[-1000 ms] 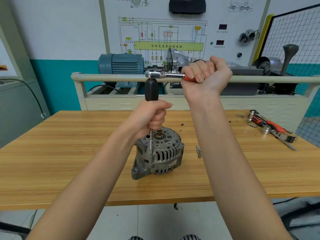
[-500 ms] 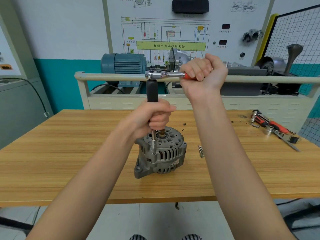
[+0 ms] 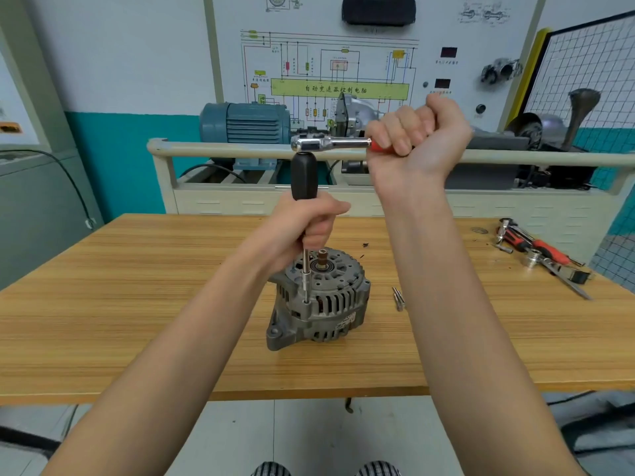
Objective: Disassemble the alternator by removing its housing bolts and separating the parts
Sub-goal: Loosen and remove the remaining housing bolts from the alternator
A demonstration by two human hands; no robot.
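Observation:
A grey alternator [image 3: 319, 300] stands on the wooden table [image 3: 137, 304], shaft end up. A long driver with a black handle [image 3: 304, 176] rises vertically from a housing bolt on the alternator's near left rim. My left hand [image 3: 302, 225] grips the lower part of that handle, just above the alternator. A chrome ratchet [image 3: 330, 144] with a red grip sits on top of the driver and points right. My right hand [image 3: 415, 132] holds the ratchet's red grip in a fist.
Two small loose bolts [image 3: 398, 298] lie on the table right of the alternator. Red-handled tools and a socket [image 3: 539, 252] lie at the table's far right. Behind the table stands a training bench with a rail [image 3: 223, 151] and a blue motor [image 3: 244, 125].
My right hand and the ratchet handle have swung slightly away from me. The camera view has shifted a little. My left hand keeps its grip on the driver.

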